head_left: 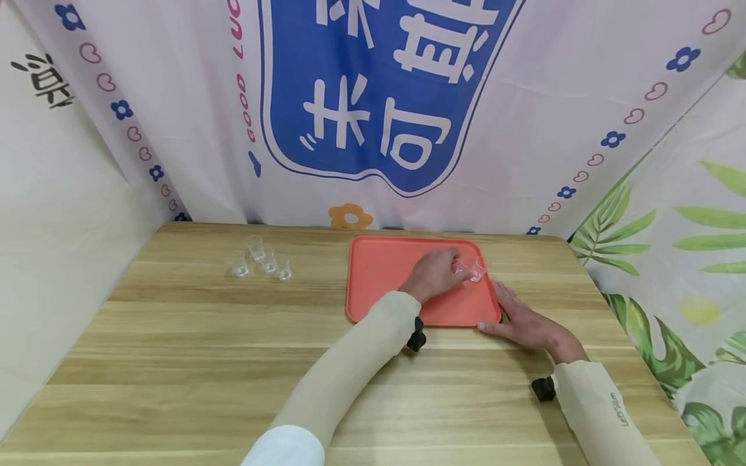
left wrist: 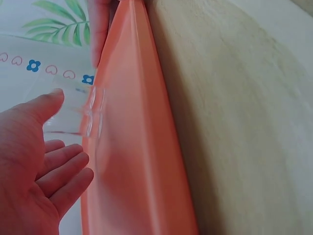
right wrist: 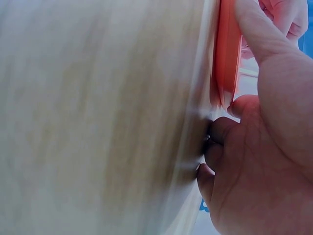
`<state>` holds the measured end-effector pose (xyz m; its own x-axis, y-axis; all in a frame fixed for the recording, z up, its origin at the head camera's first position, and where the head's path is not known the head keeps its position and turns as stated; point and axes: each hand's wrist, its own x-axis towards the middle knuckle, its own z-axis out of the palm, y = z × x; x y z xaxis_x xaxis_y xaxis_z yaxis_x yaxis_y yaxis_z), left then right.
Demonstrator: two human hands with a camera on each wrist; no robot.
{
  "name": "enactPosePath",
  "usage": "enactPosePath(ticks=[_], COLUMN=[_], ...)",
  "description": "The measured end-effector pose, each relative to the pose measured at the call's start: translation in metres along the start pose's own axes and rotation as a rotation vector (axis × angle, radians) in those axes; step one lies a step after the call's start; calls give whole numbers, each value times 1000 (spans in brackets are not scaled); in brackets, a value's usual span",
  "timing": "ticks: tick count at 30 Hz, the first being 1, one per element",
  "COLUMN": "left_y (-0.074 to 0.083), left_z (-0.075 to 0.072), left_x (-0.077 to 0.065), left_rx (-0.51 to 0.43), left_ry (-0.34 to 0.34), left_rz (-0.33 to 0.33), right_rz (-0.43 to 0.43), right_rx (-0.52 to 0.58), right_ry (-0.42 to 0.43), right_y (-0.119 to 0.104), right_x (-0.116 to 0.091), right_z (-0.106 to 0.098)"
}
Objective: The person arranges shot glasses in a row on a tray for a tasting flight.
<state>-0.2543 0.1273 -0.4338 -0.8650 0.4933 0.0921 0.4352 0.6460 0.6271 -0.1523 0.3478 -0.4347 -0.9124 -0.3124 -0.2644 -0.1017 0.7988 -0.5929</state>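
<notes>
A red tray lies on the wooden table. Two small clear cups stand side by side near its right edge; in the left wrist view the cups show beside my thumb. Over the tray, my left hand reaches to the nearer cup, thumb and fingers spread around it without a visible pinch. At the tray's front right corner rests my right hand, its thumb at the front edge and its extended fingers along the right side. In the right wrist view this hand touches the tray's rim.
Several more small clear cups stand grouped at the table's back left. A printed curtain hangs behind the table, and leaf-patterned cloth lines the right side.
</notes>
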Motion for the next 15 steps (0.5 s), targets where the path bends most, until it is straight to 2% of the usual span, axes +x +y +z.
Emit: enactPosePath(ticks=[8, 15], left_y=[-9, -17], left_z=[-8, -21], left_x=[-8, -23], left_rx=[7, -60], left_ry=[18, 20], left_rz=[13, 15], right_rz=[9, 15], right_rx=[8, -1], right_ry=[1, 0], right_y=[-2, -3], right_x=[0, -1], right_z=[0, 0])
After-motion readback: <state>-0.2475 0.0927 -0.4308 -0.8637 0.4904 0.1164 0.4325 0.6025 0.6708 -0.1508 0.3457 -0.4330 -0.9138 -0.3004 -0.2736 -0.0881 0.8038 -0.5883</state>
